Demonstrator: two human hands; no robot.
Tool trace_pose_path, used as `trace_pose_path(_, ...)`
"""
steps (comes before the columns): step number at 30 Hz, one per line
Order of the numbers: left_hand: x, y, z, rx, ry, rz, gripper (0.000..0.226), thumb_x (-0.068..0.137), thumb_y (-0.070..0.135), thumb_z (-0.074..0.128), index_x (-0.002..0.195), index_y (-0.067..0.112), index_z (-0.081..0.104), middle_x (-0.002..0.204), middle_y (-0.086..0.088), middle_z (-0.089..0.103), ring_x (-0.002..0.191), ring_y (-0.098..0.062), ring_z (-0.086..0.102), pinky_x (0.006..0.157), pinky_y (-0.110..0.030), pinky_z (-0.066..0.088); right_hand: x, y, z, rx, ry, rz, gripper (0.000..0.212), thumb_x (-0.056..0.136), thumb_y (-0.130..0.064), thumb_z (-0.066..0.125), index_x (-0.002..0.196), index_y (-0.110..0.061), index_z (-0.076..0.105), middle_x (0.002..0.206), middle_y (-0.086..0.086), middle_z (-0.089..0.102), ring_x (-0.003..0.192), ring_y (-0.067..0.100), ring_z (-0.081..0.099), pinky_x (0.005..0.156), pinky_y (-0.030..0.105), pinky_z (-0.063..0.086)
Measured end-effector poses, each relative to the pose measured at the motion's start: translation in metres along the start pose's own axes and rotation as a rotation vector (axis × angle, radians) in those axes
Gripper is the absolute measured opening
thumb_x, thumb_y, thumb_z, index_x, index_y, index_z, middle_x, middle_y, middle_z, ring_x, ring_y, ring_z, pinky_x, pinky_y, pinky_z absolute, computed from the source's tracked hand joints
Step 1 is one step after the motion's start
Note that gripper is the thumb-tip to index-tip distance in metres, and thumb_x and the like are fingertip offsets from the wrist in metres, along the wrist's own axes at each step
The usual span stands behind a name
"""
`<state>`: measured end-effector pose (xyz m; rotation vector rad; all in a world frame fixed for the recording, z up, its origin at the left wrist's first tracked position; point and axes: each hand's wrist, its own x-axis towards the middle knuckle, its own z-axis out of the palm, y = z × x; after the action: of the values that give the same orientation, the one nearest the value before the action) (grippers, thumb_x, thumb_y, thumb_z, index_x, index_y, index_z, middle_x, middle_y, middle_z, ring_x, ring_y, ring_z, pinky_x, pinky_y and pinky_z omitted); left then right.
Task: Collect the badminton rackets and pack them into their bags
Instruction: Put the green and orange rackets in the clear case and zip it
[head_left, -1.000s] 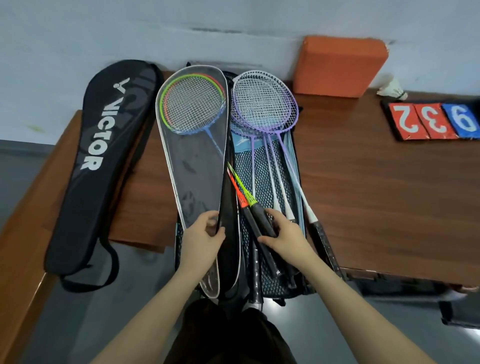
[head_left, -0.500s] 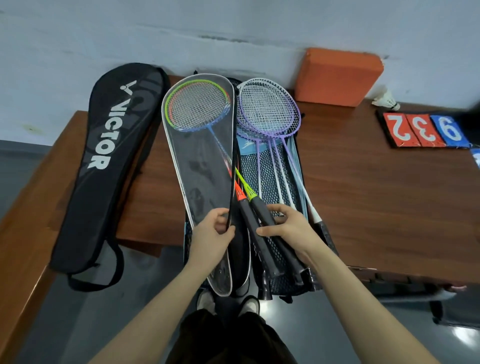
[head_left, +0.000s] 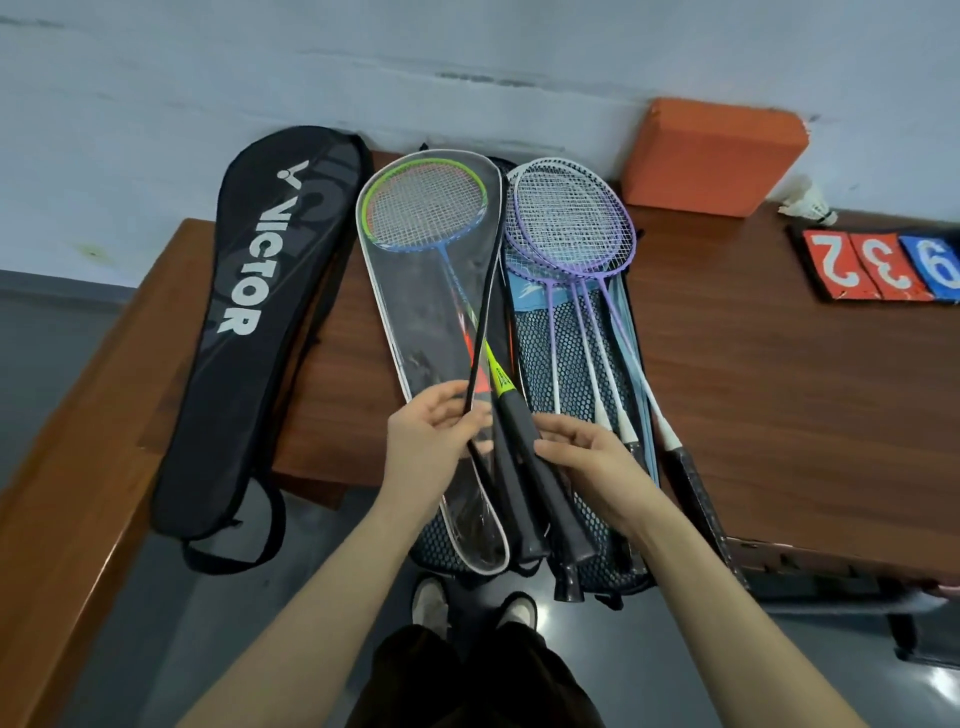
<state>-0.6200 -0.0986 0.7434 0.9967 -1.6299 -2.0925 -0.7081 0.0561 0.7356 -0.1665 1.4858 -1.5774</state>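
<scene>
Pinching the black zip edge of the clear cover (head_left: 431, 312), the left hand (head_left: 434, 447) has its fingers curled on that rim, while the right hand (head_left: 587, 462) curls its fingers round the black grips (head_left: 540, 483) of the rackets whose heads sit inside the cover — a green-and-blue head (head_left: 426, 210) shows through the plastic. Purple rackets (head_left: 571, 223) lie just beside on a mesh bag (head_left: 535, 332) on the table (head_left: 779, 374), their handles jutting past its near edge — a black Victor bag (head_left: 260, 322) lies left of the cover.
</scene>
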Motion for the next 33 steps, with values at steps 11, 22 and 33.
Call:
trace_pose_path(11, -0.001, 0.018, 0.019, -0.213, -0.08, -0.068, 0.023, 0.079, -0.01, 0.062, 0.087, 0.011, 0.062, 0.074, -0.004, 0.071, 0.068, -0.014, 0.068, 0.055, -0.025, 0.056, -0.035, 0.008, -0.023, -0.008, -0.072, 0.045, 0.043, 0.075, -0.025, 0.069, 0.118, -0.028, 0.064, 0.131, 0.007, 0.054, 0.118, 0.022, 0.053, 0.106, 0.045, 0.037)
trace_pose_path(22, 0.003, 0.028, 0.025, -0.271, -0.056, -0.091, 0.024, 0.082, -0.009, 0.06, 0.102, 0.004, 0.059, 0.089, -0.014, 0.068, 0.074, -0.019, 0.066, 0.062, -0.028, 0.057, -0.026, 0.004, 0.005, 0.02, 0.241, -0.161, 0.025, 0.077, -0.017, 0.071, 0.101, -0.011, 0.066, 0.081, 0.002, 0.054, 0.08, 0.02, 0.056, 0.074, 0.029, 0.049)
trace_pose_path(33, 0.015, 0.039, 0.042, -0.198, -0.01, -0.041, 0.032, 0.082, -0.003, 0.064, 0.112, 0.004, 0.057, 0.091, -0.012, 0.068, 0.076, -0.015, 0.067, 0.061, -0.024, 0.056, -0.051, 0.001, -0.022, 0.003, 0.07, -0.283, 0.043, 0.067, -0.004, 0.075, 0.107, -0.019, 0.069, 0.112, 0.007, 0.067, 0.094, 0.024, 0.061, 0.088, 0.036, 0.05)
